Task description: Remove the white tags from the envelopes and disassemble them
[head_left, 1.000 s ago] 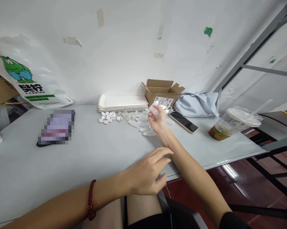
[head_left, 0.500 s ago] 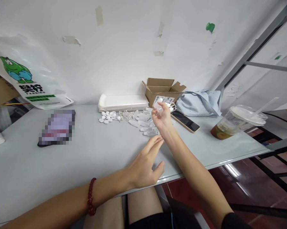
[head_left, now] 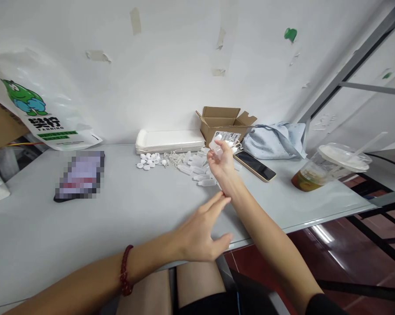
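My right hand [head_left: 221, 164] is stretched out over the far part of the grey table [head_left: 125, 218], fingers curled round a small clear plastic bottle [head_left: 218, 149] with a white tip. Just left of it lies a heap of several more clear bottles [head_left: 197, 168] and a scatter of small white caps [head_left: 149, 161]. My left hand [head_left: 200, 232] hovers near the table's front edge, fingers spread and holding nothing, its fingertips close to my right forearm. A red bead bracelet [head_left: 125, 270] sits on that wrist.
White trays [head_left: 169, 141] are stacked by the wall, next to an open cardboard box [head_left: 223, 124]. A phone [head_left: 255, 166], a pale blue cloth [head_left: 274, 141] and a lidded drink cup [head_left: 329, 168] lie to the right. A printed plastic bag [head_left: 43, 109] and a dark pixelated item [head_left: 81, 175] are at left.
My right hand has shifted slightly right and up with the bottle. My left hand lifted from a loose curl at the table edge to spread fingers nearer my right forearm.
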A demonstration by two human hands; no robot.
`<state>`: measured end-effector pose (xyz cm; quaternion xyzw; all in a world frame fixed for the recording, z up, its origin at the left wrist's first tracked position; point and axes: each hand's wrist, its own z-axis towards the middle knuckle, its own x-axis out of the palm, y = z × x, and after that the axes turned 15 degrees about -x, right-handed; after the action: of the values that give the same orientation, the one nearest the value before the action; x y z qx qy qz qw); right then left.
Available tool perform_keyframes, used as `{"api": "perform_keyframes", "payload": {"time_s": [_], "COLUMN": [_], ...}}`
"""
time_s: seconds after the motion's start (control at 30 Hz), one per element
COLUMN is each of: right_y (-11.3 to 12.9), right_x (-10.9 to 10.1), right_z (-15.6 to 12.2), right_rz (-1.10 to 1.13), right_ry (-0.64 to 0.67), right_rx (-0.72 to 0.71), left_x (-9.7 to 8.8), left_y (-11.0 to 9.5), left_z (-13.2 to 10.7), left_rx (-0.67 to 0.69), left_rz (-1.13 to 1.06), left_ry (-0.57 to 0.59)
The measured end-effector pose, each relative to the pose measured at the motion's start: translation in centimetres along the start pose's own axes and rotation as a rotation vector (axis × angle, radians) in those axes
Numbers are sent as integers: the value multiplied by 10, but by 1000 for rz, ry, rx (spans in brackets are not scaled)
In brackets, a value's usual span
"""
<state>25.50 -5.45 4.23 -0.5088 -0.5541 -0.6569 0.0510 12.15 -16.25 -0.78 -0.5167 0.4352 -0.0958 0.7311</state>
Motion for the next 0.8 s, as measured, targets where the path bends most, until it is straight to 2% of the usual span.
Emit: {"api": "perform_keyframes", "payload": {"time_s": [0.07,0.13,0.3,0.37,0.47,0.53,0.6,0.67,0.7,0.73,0.77,0.8], "right_y": [-3,-5,-10,-12,-17,-20,-22,-23,-23,-23,-22,-22], "right_x": [0,-1,-3,-4,-5,-6,-7,-8,-9,-9,-10,-10], "right_z": [0,0,-2,-3,-6,-8,-12,-17,-19,-22,-24,-27], "right_rz": [-10,-15,-61,-84,-123,-158,-221,-308,-353,-395,-433,-466], "right_ry": [4,15,74,88,110,180,328,521,619,708,786,847], "right_rx": [-10,-16,-105,-147,-167,-145,-112,-81,-69,-57,-44,-32], "left_x": [0,-2,-6,-5,-6,-15,-33,-57,-70,-83,-95,-105], "left_y": [-1,-2,-2,-6,-16,-19,-15,-4,3,11,18,24], "left_z": [-2,-2,2,-1,-5,-4,4,14,19,23,26,29], "left_rx": [74,108,-35,-17,50,50,-42,-166,-193,-195,-205,-221], "left_rz": [9,5,-117,-156,-201,-280,-393,-440,-430,-419,-416,-420], "left_ry": [79,111,-9,53,223,248,116,-203,-400,-537,-610,-628]}}
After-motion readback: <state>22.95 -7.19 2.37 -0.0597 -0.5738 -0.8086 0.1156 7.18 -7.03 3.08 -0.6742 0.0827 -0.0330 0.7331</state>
